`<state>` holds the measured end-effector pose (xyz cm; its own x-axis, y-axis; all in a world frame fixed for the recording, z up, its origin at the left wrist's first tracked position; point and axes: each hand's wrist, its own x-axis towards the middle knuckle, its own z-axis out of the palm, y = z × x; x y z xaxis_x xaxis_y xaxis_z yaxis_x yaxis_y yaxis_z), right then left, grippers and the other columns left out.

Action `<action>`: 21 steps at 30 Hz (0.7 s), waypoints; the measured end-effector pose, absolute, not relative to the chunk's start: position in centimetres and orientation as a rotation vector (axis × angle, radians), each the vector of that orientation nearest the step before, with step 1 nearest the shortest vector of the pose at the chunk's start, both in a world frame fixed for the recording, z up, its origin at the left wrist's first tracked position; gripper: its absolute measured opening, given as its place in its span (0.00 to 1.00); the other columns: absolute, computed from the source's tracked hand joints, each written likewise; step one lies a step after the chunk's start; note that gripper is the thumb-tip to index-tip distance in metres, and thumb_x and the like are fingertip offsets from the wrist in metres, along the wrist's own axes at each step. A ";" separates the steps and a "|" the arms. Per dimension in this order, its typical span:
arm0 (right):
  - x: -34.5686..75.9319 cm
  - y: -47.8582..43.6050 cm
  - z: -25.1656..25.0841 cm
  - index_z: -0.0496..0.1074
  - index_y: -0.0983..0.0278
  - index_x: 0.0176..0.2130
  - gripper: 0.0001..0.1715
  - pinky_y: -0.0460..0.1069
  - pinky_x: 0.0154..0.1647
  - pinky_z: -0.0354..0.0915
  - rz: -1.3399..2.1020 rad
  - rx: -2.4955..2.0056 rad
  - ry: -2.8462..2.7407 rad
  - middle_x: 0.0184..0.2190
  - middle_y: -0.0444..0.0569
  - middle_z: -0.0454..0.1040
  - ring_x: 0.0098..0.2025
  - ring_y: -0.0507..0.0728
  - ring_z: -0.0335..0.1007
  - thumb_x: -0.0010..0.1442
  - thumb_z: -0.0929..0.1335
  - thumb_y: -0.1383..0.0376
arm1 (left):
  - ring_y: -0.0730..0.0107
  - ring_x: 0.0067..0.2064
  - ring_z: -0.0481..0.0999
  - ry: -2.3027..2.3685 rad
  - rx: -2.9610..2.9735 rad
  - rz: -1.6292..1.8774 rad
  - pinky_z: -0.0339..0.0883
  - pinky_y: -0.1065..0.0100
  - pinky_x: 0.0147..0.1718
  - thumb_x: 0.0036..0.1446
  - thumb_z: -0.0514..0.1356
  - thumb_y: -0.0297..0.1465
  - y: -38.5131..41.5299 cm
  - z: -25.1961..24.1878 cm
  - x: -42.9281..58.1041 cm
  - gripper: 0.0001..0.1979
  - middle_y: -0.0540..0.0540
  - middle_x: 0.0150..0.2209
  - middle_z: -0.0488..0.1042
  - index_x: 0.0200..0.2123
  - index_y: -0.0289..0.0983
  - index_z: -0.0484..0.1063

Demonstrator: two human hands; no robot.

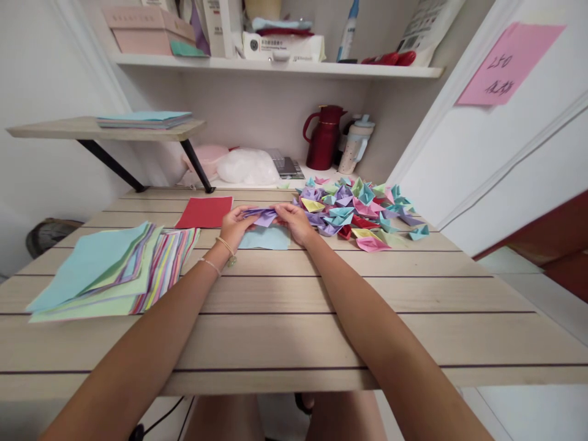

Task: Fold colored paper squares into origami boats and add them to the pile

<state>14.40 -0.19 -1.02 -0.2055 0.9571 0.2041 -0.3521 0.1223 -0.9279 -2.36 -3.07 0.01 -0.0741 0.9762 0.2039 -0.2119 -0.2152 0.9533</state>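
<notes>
I stand in the room and look at a table [275,343] of pale wooden planks, with dark lines between them. At its left lies a thick stack of coloured paper [96,263], with a light blue sheet on top. Behind this stack, a small wooden riser [59,128] on black legs carries some more paper sheets [144,120]. Next comes a red square sheet [202,212], flat on the planks, and then a light blue sheet [265,240] beneath the hands. At the back, under a white wall shelf [220,65], I see a white plastic bag [249,166], a dark red thermos jug [323,141] and a pale tumbler [356,144]. In front of them spreads a heap of folded paper boats [340,216] in many colours. Farthest right, a pink note [509,64] hangs on a white surface.

Both forearms reach forward and come near each other at the hands. The left hand [234,224], with bracelets on its wrist, pinches the left side of a folded purple paper [264,217]. The right hand [295,222] holds its right side, the thumb on top. Fingers of both hands are closed narrowly on this paper, which is just above the light blue sheet.
</notes>
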 end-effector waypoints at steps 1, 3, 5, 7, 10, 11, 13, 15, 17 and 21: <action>14.3 -0.1 -1.0 0.76 0.62 0.31 0.21 0.43 0.25 0.62 1.390 -0.715 -1.151 0.26 0.42 0.76 0.24 0.48 0.69 0.41 0.76 0.51 | 0.74 0.27 0.76 0.968 1.181 1.480 0.68 0.75 0.25 0.37 0.71 0.32 -3.1 0.1 -2.3 0.19 0.47 0.32 0.79 0.35 0.35 0.75; 14.2 0.1 -1.1 0.74 0.62 0.28 0.21 0.43 0.23 0.62 1.386 -0.714 -1.085 0.22 0.40 0.73 0.22 0.48 0.67 0.41 0.75 0.50 | 0.75 0.26 0.75 0.971 1.206 1.451 0.67 0.75 0.24 0.37 0.71 0.33 -3.2 0.1 -2.3 0.19 0.47 0.29 0.78 0.35 0.34 0.76; 14.2 0.2 -1.1 0.72 0.62 0.27 0.21 0.43 0.23 0.62 1.390 -0.711 -1.050 0.20 0.39 0.70 0.21 0.48 0.67 0.41 0.76 0.50 | 0.74 0.24 0.75 0.983 1.213 1.449 0.67 0.75 0.24 0.38 0.71 0.36 -3.1 0.1 -2.3 0.19 0.48 0.27 0.77 0.34 0.34 0.76; 14.3 0.2 -1.1 0.72 0.62 0.27 0.21 0.43 0.23 0.62 1.402 -0.715 -1.055 0.20 0.39 0.70 0.22 0.48 0.67 0.40 0.76 0.50 | 0.73 0.24 0.76 0.992 1.196 1.463 0.68 0.74 0.24 0.38 0.70 0.39 -3.1 0.1 -2.3 0.19 0.48 0.25 0.76 0.32 0.33 0.75; 14.3 0.0 -1.0 0.74 0.62 0.30 0.22 0.43 0.24 0.62 1.409 -0.734 -1.098 0.24 0.40 0.73 0.23 0.48 0.68 0.39 0.76 0.51 | 0.73 0.25 0.76 0.988 1.159 1.485 0.67 0.74 0.24 0.40 0.69 0.42 -3.0 0.0 -2.3 0.19 0.49 0.25 0.75 0.29 0.33 0.74; 14.3 -0.1 -0.9 0.74 0.62 0.31 0.22 0.43 0.25 0.63 1.408 -0.742 -1.116 0.25 0.40 0.74 0.23 0.47 0.68 0.38 0.76 0.51 | 0.73 0.25 0.77 0.986 1.152 1.487 0.67 0.74 0.24 0.40 0.69 0.42 -3.0 0.0 -2.3 0.19 0.48 0.25 0.75 0.29 0.33 0.73; 14.3 -0.3 -0.8 0.75 0.62 0.31 0.23 0.43 0.27 0.64 1.402 -0.755 -1.153 0.25 0.41 0.74 0.23 0.47 0.68 0.37 0.77 0.53 | 0.72 0.26 0.77 0.985 1.148 1.487 0.67 0.74 0.24 0.41 0.69 0.43 -3.0 0.0 -2.3 0.19 0.48 0.25 0.76 0.28 0.33 0.73; 14.3 -0.5 -0.7 0.75 0.62 0.32 0.23 0.44 0.28 0.64 1.395 -0.760 -1.190 0.24 0.40 0.74 0.24 0.47 0.68 0.37 0.77 0.54 | 0.71 0.26 0.77 0.979 1.146 1.484 0.67 0.74 0.25 0.42 0.68 0.43 -3.0 0.0 -2.3 0.18 0.48 0.24 0.76 0.29 0.33 0.73; 14.3 -0.6 -0.6 0.75 0.62 0.33 0.22 0.44 0.29 0.64 1.385 -0.759 -1.210 0.23 0.40 0.73 0.23 0.47 0.67 0.37 0.78 0.55 | 0.71 0.26 0.77 0.972 1.142 1.485 0.68 0.74 0.25 0.43 0.68 0.43 -3.0 -0.1 -2.4 0.18 0.48 0.24 0.75 0.29 0.33 0.73; 14.1 -0.7 -0.7 0.74 0.63 0.33 0.23 0.45 0.30 0.64 1.383 -0.767 -1.214 0.24 0.40 0.74 0.25 0.48 0.67 0.36 0.78 0.58 | 0.70 0.27 0.77 0.981 1.144 1.478 0.69 0.72 0.27 0.44 0.67 0.43 -2.7 -0.3 -2.4 0.18 0.47 0.24 0.76 0.31 0.33 0.74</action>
